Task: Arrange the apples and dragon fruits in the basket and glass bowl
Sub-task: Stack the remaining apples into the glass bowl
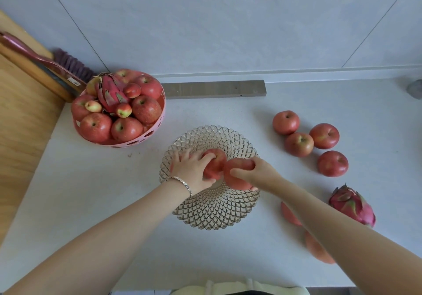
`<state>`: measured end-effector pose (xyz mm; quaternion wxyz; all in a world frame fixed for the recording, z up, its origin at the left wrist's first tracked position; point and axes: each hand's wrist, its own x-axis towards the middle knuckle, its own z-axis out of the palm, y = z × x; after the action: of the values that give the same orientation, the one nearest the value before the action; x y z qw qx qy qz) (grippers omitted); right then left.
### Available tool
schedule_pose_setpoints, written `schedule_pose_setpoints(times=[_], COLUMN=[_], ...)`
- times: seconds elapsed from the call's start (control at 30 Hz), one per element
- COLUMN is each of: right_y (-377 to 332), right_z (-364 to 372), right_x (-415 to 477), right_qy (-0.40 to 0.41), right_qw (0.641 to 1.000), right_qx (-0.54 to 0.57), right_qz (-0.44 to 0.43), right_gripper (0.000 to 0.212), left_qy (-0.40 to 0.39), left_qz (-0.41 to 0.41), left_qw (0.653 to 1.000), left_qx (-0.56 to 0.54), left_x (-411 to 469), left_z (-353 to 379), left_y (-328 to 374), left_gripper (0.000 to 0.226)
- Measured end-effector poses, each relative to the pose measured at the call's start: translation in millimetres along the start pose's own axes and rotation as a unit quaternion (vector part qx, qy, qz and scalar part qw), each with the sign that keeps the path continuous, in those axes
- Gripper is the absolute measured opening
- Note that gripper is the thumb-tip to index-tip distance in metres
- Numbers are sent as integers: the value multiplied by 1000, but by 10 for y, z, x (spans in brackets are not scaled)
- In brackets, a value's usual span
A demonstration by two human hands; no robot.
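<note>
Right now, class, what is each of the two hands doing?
Left hand: closed on a red apple over the patterned glass bowl.
Right hand: closed on another red apple.

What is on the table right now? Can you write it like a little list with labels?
left hand: holding an apple in the glass bowl
right hand: holding a second apple in the bowl
pink basket: full of apples, one dragon fruit on top
loose dragon fruit: on the counter, right
</note>
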<state>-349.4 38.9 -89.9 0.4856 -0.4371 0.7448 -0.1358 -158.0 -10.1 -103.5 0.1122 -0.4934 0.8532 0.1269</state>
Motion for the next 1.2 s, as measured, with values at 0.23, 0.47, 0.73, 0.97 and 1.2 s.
schedule_pose_setpoints(times=[0.23, 0.47, 0.73, 0.97, 1.2], right_y=[-52, -68, 23, 34, -25], right_z=[16, 337, 492, 421, 176], right_x=[-48, -146, -171, -120, -76], right_qy=[52, 173, 257, 173, 100], right_qw=[997, 983, 925, 914, 914], right_qx=[20, -41, -259, -340, -377], right_qz=[54, -48, -103, -134, -115], right_gripper=[54, 77, 71, 71, 82], left_qy=[-15, -19, -55, -65, -74], left_qz=[15, 16, -5, -7, 23], left_qw=[998, 999, 998, 997, 996], left_qx=[-61, -44, -31, -30, -35], left_x=[153, 200, 195, 203, 240], left_z=[-59, -66, -149, -143, -137], left_y=[78, 127, 179, 185, 125], left_gripper=[51, 84, 79, 77, 83])
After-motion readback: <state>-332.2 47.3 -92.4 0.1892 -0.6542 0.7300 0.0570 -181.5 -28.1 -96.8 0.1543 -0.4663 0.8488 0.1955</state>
